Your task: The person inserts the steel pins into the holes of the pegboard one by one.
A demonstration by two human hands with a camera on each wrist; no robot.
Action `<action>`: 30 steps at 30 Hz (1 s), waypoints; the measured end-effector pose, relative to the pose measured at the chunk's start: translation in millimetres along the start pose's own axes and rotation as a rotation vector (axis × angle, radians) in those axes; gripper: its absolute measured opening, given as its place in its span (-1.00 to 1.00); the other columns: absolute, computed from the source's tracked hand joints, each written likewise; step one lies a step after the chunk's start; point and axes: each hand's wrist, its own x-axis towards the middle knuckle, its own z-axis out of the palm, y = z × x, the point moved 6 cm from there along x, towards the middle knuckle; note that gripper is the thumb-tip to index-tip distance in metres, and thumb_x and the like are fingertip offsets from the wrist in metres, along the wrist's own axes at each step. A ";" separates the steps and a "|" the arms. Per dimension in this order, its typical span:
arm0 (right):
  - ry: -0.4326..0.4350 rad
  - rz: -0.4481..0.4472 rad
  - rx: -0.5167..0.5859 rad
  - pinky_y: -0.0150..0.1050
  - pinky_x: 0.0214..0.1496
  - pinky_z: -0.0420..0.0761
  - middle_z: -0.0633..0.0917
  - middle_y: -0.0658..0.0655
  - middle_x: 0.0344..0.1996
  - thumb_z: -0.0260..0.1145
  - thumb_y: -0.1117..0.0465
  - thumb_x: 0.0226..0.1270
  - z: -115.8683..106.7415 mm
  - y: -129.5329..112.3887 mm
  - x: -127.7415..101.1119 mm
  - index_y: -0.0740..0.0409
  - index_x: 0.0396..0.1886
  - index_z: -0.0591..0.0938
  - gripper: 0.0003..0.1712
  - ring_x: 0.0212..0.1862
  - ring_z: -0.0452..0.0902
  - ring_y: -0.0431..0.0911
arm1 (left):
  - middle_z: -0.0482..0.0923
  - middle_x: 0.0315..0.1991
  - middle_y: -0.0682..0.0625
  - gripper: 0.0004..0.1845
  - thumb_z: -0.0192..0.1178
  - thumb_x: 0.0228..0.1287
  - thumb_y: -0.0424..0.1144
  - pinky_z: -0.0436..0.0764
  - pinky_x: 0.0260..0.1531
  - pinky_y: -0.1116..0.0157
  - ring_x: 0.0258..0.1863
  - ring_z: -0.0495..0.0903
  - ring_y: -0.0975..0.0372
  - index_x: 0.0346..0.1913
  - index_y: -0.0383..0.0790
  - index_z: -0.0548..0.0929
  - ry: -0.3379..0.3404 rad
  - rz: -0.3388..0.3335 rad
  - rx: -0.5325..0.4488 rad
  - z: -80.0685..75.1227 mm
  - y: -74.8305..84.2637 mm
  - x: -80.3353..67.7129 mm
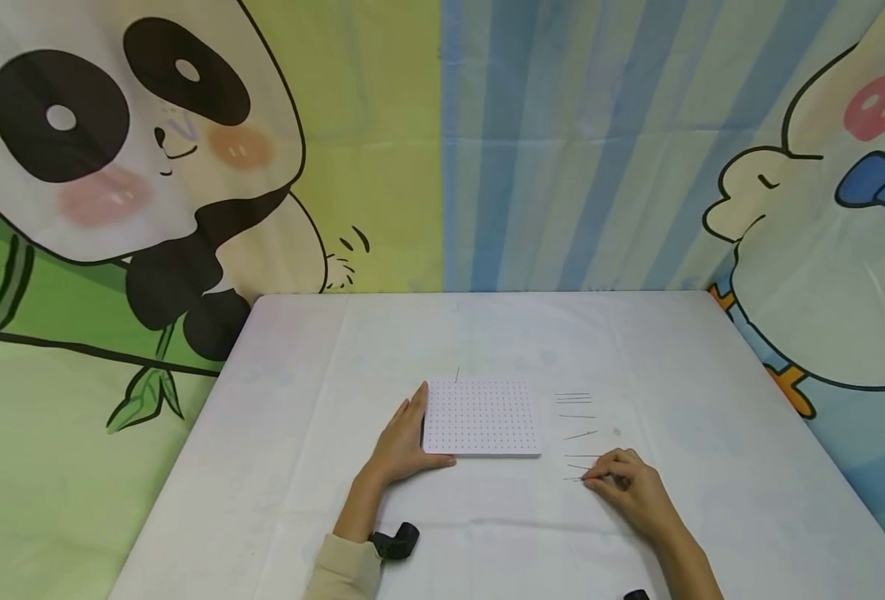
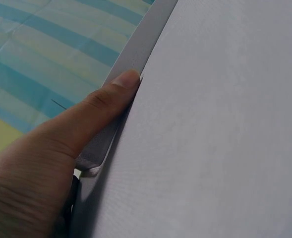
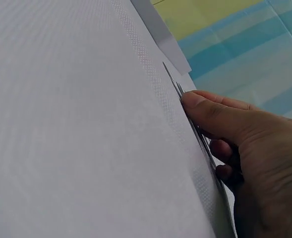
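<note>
A white board [image 1: 482,418] dotted with rows of small holes lies on the table. One thin needle [image 1: 457,375] stands upright at its back edge, toward the left. My left hand [image 1: 405,442] rests against the board's near left corner, its fingers along the left side and its thumb [image 2: 111,96] straight against the front edge. Right of the board, several thin dark needles [image 1: 577,416] lie spaced in a column. At the near end of that column my right hand [image 1: 626,483] pinches a needle [image 3: 171,75] between thumb and fingertips, low over the cloth.
A white cloth [image 1: 300,467] covers the table. Behind it hangs a printed curtain [image 1: 382,125] with a panda and stripes. A black wrist device [image 1: 397,542] sits on the left wrist, and part of another [image 1: 636,595] shows near the right arm.
</note>
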 end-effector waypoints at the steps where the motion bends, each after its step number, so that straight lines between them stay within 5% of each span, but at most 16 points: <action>1: 0.000 -0.007 -0.005 -0.54 -0.35 0.37 0.60 -0.17 -0.40 0.51 0.33 -0.17 -0.1 -0.7 0.1 -0.10 -0.52 0.71 -0.77 -0.29 0.36 -0.29 | -0.10 0.44 -0.13 0.42 0.37 -0.38 0.38 -0.12 0.37 0.28 0.39 -0.02 0.16 0.44 -0.35 -0.15 0.008 0.005 0.000 -0.2 0.1 0.1; 22: 0.011 -0.020 -0.012 -0.54 -0.41 0.35 0.61 -0.21 -0.45 0.49 0.32 -0.13 4.2 0.9 -2.5 -0.10 -0.51 0.70 -0.78 -0.36 0.34 -0.30 | -0.09 0.44 -0.12 0.43 0.36 -0.39 0.40 -0.11 0.37 0.29 0.39 0.00 0.17 0.44 -0.32 -0.16 0.025 0.012 0.020 2.4 -0.2 -0.1; 30: 0.007 -0.048 -0.010 -0.60 -0.27 0.38 0.60 -0.22 -0.44 0.49 0.32 -0.12 6.5 2.6 -1.3 -0.11 -0.50 0.69 -0.78 -0.31 0.36 -0.30 | -0.13 0.45 -0.10 0.42 0.37 -0.38 0.38 -0.16 0.37 0.34 0.40 -0.05 0.22 0.44 -0.31 -0.18 -0.004 -0.011 0.036 1.1 -1.2 -0.3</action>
